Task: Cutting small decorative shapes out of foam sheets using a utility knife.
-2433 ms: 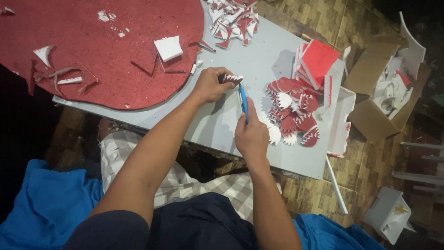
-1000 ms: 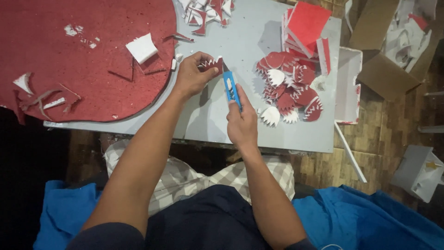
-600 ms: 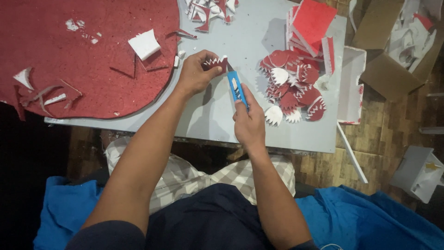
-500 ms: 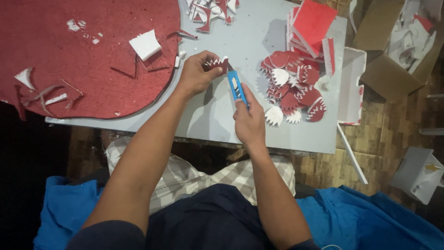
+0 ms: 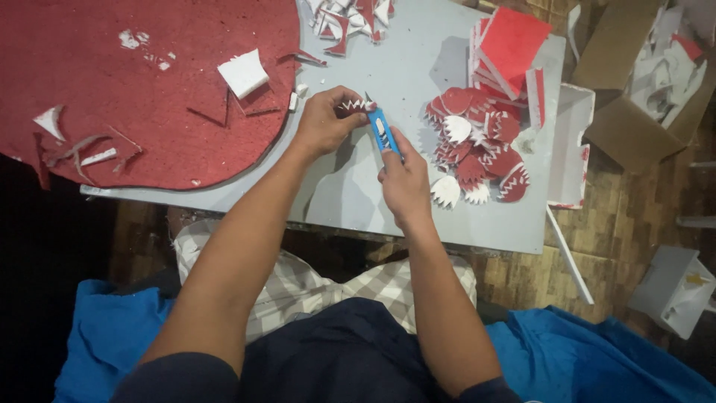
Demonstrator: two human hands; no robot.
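At lower centre of the frame: checked cloth (image 5: 298, 291) over the person's lap, blue fabric (image 5: 104, 336) to either side. Above that, near desk (image 5: 350, 201) edge, grey surface. Right hand (image 5: 406, 183) at frame centre, fingers wrapped tight around a blue utility knife (image 5: 383, 133), blade end pointing up-left. Left hand (image 5: 322, 123) just left of it, fingers pinching a small red-and-white toothed cutout (image 5: 354, 106); knife tip touching the cutout. Right of the hands: pile of similar toothed pieces (image 5: 477, 157), red and white faces mixed. Beyond these, upper right: stack of red-faced foam squares (image 5: 507, 48). Upper left: large red round sheet (image 5: 142, 82) with a white block (image 5: 242, 73) and offcuts on it. Far right, off the desk: open cardboard box (image 5: 641, 89) holding scraps.
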